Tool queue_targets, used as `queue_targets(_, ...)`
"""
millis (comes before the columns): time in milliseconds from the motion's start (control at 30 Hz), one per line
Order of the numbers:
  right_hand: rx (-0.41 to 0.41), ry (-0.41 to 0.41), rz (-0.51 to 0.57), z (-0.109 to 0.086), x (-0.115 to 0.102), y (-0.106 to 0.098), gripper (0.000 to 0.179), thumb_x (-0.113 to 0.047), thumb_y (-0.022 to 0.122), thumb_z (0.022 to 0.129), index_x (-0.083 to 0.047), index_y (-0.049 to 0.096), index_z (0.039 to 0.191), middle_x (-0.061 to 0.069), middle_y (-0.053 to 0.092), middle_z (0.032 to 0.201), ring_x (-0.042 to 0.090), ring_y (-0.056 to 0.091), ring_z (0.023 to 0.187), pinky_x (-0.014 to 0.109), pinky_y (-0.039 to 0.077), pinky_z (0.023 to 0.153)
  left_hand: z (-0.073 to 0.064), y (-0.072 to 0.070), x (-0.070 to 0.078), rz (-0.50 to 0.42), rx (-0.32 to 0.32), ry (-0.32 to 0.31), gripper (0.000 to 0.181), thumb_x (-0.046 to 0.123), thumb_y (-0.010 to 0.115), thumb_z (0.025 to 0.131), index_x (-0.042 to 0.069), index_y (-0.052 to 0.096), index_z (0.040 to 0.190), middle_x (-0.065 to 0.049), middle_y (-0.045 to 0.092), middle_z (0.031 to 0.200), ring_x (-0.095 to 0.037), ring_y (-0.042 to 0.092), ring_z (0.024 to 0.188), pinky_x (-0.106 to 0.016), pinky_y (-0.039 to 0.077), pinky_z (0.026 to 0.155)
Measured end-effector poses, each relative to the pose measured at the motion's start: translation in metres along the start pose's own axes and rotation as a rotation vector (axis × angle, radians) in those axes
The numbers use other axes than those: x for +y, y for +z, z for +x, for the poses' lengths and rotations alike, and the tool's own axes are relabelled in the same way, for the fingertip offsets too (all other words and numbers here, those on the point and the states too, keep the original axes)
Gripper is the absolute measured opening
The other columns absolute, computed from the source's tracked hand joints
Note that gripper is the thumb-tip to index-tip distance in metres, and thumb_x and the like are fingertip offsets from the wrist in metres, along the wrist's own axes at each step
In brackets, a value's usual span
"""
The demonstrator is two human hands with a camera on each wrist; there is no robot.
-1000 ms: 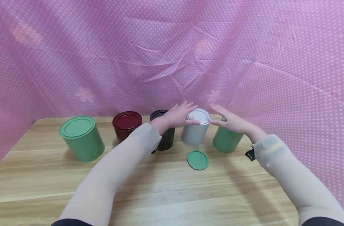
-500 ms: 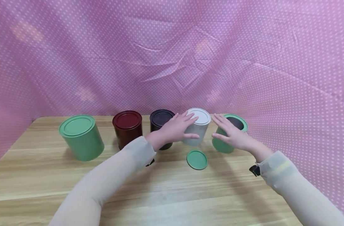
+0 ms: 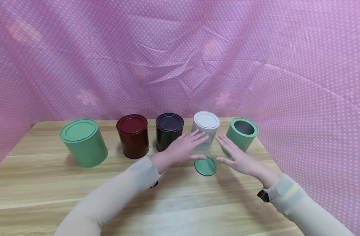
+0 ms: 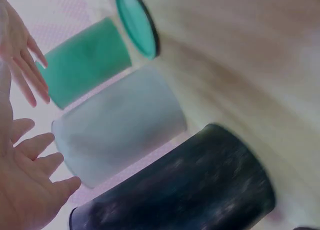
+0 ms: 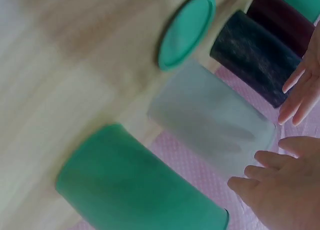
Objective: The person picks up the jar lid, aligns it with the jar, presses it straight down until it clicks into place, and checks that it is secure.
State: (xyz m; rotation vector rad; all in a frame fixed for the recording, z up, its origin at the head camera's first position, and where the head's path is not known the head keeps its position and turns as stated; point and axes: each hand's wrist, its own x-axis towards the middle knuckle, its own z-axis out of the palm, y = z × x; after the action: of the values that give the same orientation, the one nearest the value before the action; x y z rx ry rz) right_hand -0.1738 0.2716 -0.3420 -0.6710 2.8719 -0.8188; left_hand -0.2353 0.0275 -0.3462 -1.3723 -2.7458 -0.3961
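Observation:
My left hand (image 3: 182, 149), fingers straight and spread, hovers in front of the white can (image 3: 207, 120) and overlaps its lower left side in the head view. Opposite it, my right hand (image 3: 239, 159) is likewise spread, partly covering the green can without a lid (image 3: 238, 139). Both palms face each other with nothing between them. Flat on the table below lies a round green lid (image 3: 205, 167), near the left thumb in the head view. In the left wrist view, the left fingers sit near the top end of the white can (image 4: 120, 125).
Left of the white can stand a black can (image 3: 169, 124), a dark red can (image 3: 134, 141) and a larger green can (image 3: 89, 149), all lidded. They are in a row on the wooden table (image 3: 174, 209). A pink dotted cloth (image 3: 180, 59) hangs behind and to the right.
Both hands have drawn back toward me and lower in the head view, from over the white can's top to in front of it. The cans and the lid stay in place.

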Motion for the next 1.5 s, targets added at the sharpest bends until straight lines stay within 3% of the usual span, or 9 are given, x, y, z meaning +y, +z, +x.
queue_targets(267, 0.03, 0.011, 0.015, -0.002, 0.01, 0.023, 0.074, -0.027, 0.06, 0.095, 0.003, 0.021, 0.151, 0.03, 0.015, 0.157, 0.051, 0.012, 0.143, 0.065, 0.016, 0.113, -0.011, 0.027, 0.005, -0.029, -0.057, -0.045, 0.075, 0.057, 0.056, 0.09, 0.019, 0.034, 0.151, -0.005, 0.032, 0.157, -0.025, 0.024, 0.147, -0.052, 0.025, 0.117)
queue_targets(533, 0.018, 0.04, -0.019, -0.002, 0.022, 0.044, 0.077, -0.028, 0.063, 0.093, 0.005, 0.024, 0.15, 0.031, 0.019, 0.155, 0.051, 0.018, 0.142, 0.064, 0.021, 0.112, -0.011, 0.049, 0.0, -0.033, -0.102, -0.088, 0.075, 0.057, 0.054, 0.091, 0.019, 0.034, 0.151, -0.006, 0.033, 0.156, -0.027, 0.027, 0.146, -0.054, 0.027, 0.116)
queue_targets(1067, -0.083, 0.071, -0.069, 0.002, 0.035, 0.061, 0.082, -0.037, 0.065, 0.091, 0.006, 0.026, 0.149, 0.035, 0.024, 0.152, 0.052, 0.023, 0.14, 0.064, 0.022, 0.112, -0.007, 0.071, -0.001, 0.007, -0.2, -0.157, 0.079, 0.063, 0.052, 0.089, 0.018, 0.035, 0.151, -0.01, 0.032, 0.157, -0.03, 0.03, 0.144, -0.055, 0.028, 0.115)
queue_targets(1500, -0.131, 0.095, -0.081, 0.008, 0.039, 0.063, 0.08, -0.037, 0.065, 0.091, 0.004, 0.029, 0.149, 0.034, 0.025, 0.152, 0.05, 0.024, 0.14, 0.063, 0.025, 0.112, -0.004, 0.07, 0.007, -0.026, -0.284, -0.265, 0.077, 0.061, 0.056, 0.089, 0.019, 0.036, 0.15, -0.009, 0.037, 0.154, -0.032, 0.034, 0.142, -0.052, 0.034, 0.112)
